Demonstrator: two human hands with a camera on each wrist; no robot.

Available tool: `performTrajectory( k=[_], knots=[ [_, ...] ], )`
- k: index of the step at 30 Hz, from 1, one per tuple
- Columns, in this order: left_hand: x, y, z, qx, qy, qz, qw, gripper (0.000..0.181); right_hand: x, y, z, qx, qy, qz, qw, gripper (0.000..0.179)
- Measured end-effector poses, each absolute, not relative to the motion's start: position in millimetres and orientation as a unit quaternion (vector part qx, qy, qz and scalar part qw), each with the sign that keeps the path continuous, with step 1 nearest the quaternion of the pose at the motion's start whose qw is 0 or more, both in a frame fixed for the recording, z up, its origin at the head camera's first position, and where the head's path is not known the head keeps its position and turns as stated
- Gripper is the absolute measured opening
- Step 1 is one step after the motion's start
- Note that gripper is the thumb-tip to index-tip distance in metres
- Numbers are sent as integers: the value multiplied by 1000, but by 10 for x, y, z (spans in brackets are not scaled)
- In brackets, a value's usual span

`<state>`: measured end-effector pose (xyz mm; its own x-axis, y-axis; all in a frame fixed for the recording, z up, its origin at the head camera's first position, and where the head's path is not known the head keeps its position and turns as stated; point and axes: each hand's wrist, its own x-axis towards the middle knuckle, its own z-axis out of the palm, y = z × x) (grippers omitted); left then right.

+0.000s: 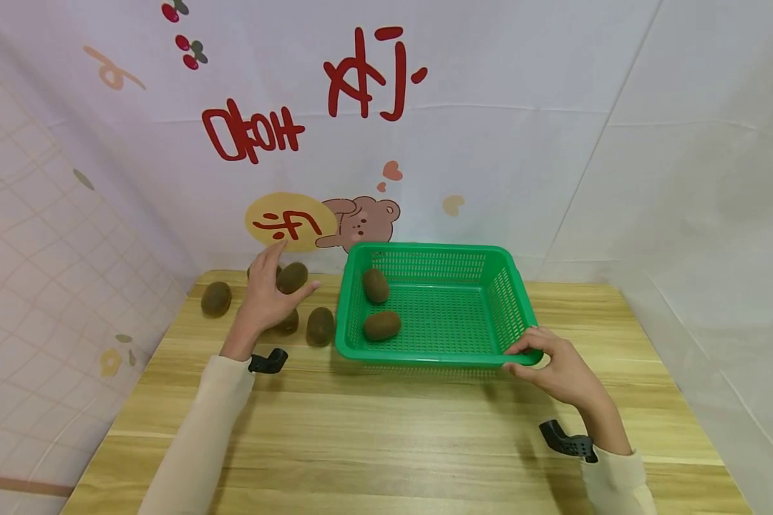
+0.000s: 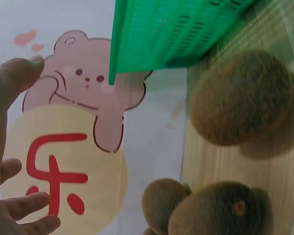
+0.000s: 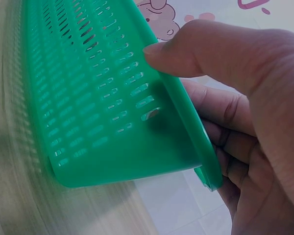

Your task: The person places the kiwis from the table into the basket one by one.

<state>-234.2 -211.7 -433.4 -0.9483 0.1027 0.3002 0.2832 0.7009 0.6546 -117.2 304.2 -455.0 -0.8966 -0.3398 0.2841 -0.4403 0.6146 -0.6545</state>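
Note:
My left hand [image 1: 262, 300] is spread over several loose brown kiwis left of a green plastic basket, thumb apart from the fingers, holding nothing. Close by it lies one kiwi [image 1: 293, 277]; another kiwi [image 1: 287, 322] is partly hidden under the hand. In the left wrist view, a large kiwi [image 2: 242, 98] sits apart from the thumb and fingers. With thumb and fingers, my right hand [image 1: 563, 368] grips the near right corner of the basket [image 1: 425, 360]; the right wrist view shows the thumb on its rim [image 3: 179, 105]. Inside, at the left, lie two kiwis, one upper kiwi [image 1: 376, 286] and one lower kiwi [image 1: 382, 325].
Beside the basket's left wall is a kiwi [image 1: 321, 327], and a further kiwi [image 1: 216, 299] lies at the far left. The wooden table [image 1: 386, 443] ends at a white printed backdrop [image 1: 489, 157] behind the basket, with hangings at both sides.

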Motion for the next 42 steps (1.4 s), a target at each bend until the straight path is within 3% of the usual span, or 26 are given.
performTrajectory(
  k=[12,42],
  knots=[
    [-2353,-2446,-4403,-44,-916,-384,109,104,-1171,3039,-4550,217,-896,383,64,17],
    [-2368,-3220,-4685,82,-918,-379,83,107,-1172,3042,-4561,218,-895,385,64,21]
  ],
)
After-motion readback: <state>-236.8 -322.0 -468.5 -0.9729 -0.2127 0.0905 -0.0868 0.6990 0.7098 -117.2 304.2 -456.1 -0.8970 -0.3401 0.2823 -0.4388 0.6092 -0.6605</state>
